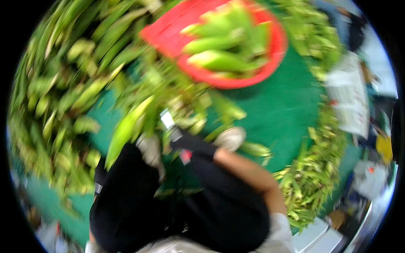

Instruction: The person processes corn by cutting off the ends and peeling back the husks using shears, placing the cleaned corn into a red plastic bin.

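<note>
My left hand (149, 152), in a pale glove, shows past my dark left knee, against a green ear of corn (126, 130) in its husk. The ear stands tilted and looks raised off the pile; the fingers around it are blurred and partly hidden. To the right, past my other leg, my bare right forearm ends in a pale gloved right hand (231, 138). That hand is rounded and closed, with husk leaves (255, 149) beside it; what it holds is smeared. Loose husks (181, 101) lie just beyond both hands.
A red basket (278, 46) full of green ears stands ahead on the green ground sheet (282, 109). A large corn heap (55, 97) covers the left. Shredded husks (316, 177) line the right, near a white sack (348, 95). My dark-clothed legs (202, 211) fill the near middle.
</note>
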Available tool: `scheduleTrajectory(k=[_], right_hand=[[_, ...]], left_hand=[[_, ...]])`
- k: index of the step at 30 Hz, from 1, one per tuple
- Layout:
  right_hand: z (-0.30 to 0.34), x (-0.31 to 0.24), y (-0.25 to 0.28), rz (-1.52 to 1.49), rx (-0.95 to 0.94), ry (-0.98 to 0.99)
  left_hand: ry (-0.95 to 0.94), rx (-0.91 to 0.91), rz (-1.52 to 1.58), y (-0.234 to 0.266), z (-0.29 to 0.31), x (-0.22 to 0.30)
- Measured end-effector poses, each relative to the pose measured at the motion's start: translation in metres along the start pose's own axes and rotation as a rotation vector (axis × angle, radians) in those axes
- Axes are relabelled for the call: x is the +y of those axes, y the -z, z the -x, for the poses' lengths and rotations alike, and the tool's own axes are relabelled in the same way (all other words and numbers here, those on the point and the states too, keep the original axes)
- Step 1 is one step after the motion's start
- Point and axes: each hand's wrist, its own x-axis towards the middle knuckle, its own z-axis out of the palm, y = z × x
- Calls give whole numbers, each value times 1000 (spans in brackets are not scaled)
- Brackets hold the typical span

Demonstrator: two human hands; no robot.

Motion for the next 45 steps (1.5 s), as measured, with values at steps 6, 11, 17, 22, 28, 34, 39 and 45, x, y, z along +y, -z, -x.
scheduleTrajectory(k=[6,11,17,22,28,34,39,45], right_hand=[[-20,-11,0,417,37,-107],[-16,-11,-13,31,78,-287],[-14,-6,-17,64,257,-212],[-20,-24,-12,20,417,-75],[-23,-58,-50,1134,86,-67],[-29,-39,-33,628,39,42],[-33,-36,-22,499,68,106],[-31,-39,-21,76,75,-19]], left_hand=[[-338,106,-419,18,-18,1],[-318,-30,-527,16,-7,16],[-435,-71,-389,20,-29,7],[-351,-380,-234,59,-49,-1],[-293,-649,68,66,-94,-1],[135,-749,1669,22,-125,-77],[136,-314,1481,-57,-136,-1],[-6,-336,1601,-38,-149,-13]])
